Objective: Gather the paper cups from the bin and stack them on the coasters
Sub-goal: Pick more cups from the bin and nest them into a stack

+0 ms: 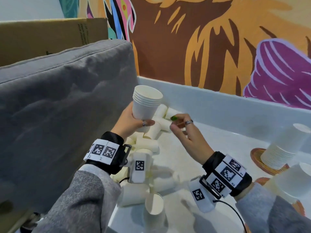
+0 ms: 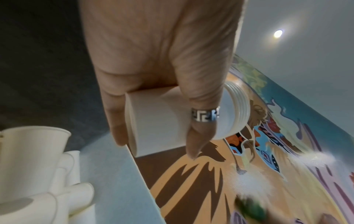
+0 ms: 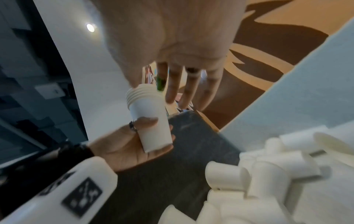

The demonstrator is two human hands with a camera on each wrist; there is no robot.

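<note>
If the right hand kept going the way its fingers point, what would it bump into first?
Probably the loose paper cups piled in the bin, just past the right hand; behind them is the bin wall. Depth is hard to judge.

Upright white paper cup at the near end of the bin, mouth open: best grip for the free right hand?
Judging from the head view, take the upright white paper cup by its side wall just under the rim, coming from above and the right. Its open mouth faces up, and toppled loose cups crowd its left. The right hand is empty; the left hand holds the nested stack of white cups.
</note>
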